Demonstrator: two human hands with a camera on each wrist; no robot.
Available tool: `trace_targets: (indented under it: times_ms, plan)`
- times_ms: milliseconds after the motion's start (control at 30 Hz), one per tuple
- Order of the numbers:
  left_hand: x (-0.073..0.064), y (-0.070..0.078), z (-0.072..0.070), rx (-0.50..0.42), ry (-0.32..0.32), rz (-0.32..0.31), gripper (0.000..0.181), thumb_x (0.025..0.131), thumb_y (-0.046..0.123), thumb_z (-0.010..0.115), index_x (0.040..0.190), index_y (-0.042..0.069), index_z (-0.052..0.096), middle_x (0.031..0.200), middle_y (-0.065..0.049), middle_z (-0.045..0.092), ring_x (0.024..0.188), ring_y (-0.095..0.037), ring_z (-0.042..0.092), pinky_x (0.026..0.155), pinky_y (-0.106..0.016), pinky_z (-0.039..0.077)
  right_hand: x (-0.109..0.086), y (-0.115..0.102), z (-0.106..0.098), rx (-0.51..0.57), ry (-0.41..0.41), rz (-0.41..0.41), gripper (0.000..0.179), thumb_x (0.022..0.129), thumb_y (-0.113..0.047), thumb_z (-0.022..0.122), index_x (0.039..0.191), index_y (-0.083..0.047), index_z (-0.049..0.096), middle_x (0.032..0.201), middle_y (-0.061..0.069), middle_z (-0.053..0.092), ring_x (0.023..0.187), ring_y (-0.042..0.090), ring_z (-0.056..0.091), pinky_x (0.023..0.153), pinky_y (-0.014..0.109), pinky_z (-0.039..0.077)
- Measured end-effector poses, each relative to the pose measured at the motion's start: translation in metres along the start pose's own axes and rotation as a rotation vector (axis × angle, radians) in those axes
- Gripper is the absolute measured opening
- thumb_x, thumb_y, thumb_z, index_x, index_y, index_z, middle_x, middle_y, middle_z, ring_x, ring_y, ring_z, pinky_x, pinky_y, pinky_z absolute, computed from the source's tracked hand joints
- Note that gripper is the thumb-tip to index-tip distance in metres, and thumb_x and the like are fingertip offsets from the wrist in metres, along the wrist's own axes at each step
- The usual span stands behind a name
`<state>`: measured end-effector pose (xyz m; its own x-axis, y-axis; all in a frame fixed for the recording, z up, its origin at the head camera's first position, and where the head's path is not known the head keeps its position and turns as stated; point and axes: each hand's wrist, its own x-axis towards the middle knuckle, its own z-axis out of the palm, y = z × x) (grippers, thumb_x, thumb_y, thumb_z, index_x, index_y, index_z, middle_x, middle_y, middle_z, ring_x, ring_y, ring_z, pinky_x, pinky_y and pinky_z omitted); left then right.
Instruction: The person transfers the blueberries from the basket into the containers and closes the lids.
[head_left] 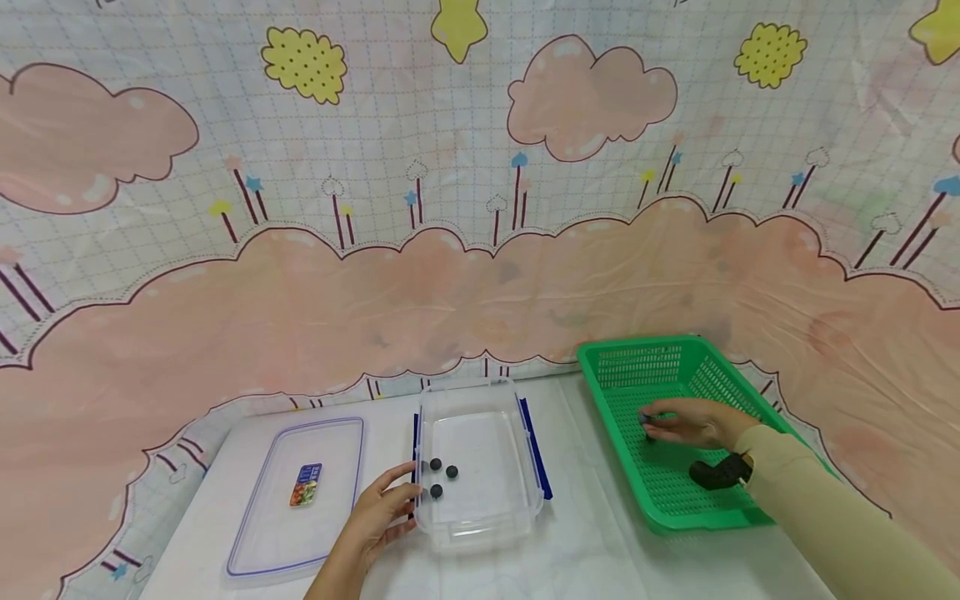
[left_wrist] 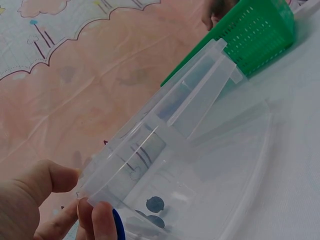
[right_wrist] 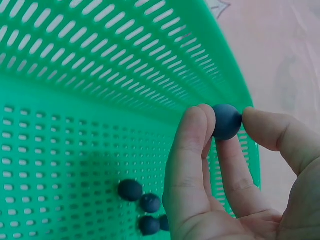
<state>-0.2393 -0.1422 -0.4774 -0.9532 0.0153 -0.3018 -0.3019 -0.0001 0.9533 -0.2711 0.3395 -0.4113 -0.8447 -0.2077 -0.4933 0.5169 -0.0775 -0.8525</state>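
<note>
My right hand [head_left: 693, 419] pinches round dark ball [right_wrist: 227, 122] over green basket [head_left: 675, 523]. Basket's long axis slants far left to near right. My left hand [head_left: 378, 507] grips left side of clear box [head_left: 487, 467]; box opens upward, lengthwise away from me.

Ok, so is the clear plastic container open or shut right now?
Open: the blue-rimmed lid lies beside the clear plastic container, whose top is uncovered, with small dark balls showing inside.

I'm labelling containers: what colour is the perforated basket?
The basket is green, shown best in the head view.
</note>
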Motion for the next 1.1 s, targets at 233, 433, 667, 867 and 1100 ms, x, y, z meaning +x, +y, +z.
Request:
trace_targets:
  times_ms: [233,433,667,867,1100]
  plan:
    - [0.004,0.000,-0.002,-0.004,-0.008,-0.002,0.053,0.087,0.012,0.066,0.139,0.005,0.052,0.085,-0.001,0.061,0.073,-0.013,0.053,0.062,-0.027,0.055,-0.001,-0.002,0.008,0.051,-0.043,-0.017,0.016,0.100,-0.009,0.054,0.113,-0.004,0.062,0.119,0.013,0.055,0.103,0.017,0.063,0.099,0.028,0.050]
    - [0.008,0.001,-0.004,0.001,-0.013,-0.007,0.053,0.088,0.012,0.065,0.139,0.005,0.052,0.085,-0.002,0.060,0.073,-0.013,0.054,0.062,-0.027,0.056,0.001,-0.003,0.022,-0.009,-0.052,-0.042,0.042,0.100,-0.009,0.055,0.137,0.006,0.041,0.124,0.013,0.051,0.101,0.014,0.063,0.100,0.029,0.049]
    - [0.010,0.001,-0.004,-0.002,-0.016,-0.008,0.053,0.087,0.011,0.065,0.138,0.005,0.053,0.085,-0.002,0.061,0.072,-0.013,0.054,0.061,-0.027,0.055,0.002,-0.005,0.034,-0.061,-0.072,-0.070,0.041,0.099,-0.009,0.056,0.135,0.007,0.043,0.122,0.014,0.054,0.103,0.015,0.063,0.101,0.030,0.049]
    - [0.010,0.000,-0.004,-0.001,-0.013,-0.008,0.052,0.088,0.011,0.065,0.138,0.006,0.053,0.084,-0.001,0.062,0.072,-0.013,0.054,0.061,-0.027,0.055,0.003,-0.006,0.041,-0.109,-0.095,-0.099,0.038,0.100,-0.010,0.055,0.133,0.005,0.045,0.129,0.016,0.048,0.104,0.013,0.063,0.104,0.032,0.046]
    - [0.010,0.001,-0.003,0.012,-0.009,-0.006,0.052,0.087,0.012,0.066,0.137,0.007,0.054,0.085,-0.001,0.063,0.073,-0.013,0.056,0.063,-0.027,0.055,0.006,-0.009,0.051,-0.109,-0.130,-0.132,0.020,0.100,-0.006,0.052,0.119,0.000,0.055,0.112,0.009,0.056,0.099,0.013,0.064,0.098,0.029,0.051]
